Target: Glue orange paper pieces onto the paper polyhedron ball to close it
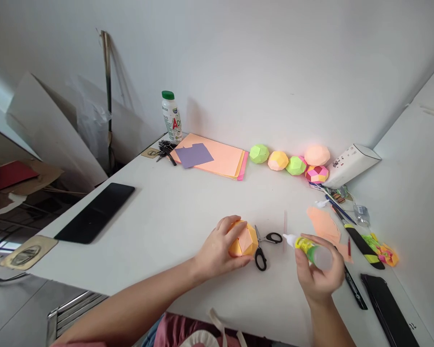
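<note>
My left hand (222,246) is wrapped round a faceted paper ball (245,242) in orange and peach, low over the white table. In my right hand (323,270) is a glue bottle (313,250) with a yellow and green label, tilted so that its white nozzle points left toward the ball, some distance from it. Between the two hands lies a pair of scissors (262,248) with black handles, its blades partly hidden by the ball. A thin clear strip (285,226) rests just beyond the nozzle.
Finished-looking paper balls (295,165) line the wall. Stacked coloured sheets (217,156), keys (165,150) and a white bottle (172,118) stand at the back. A black tablet (96,212) lies left. At right are a utility knife (361,243), paper scraps (323,224) and a black case (386,308).
</note>
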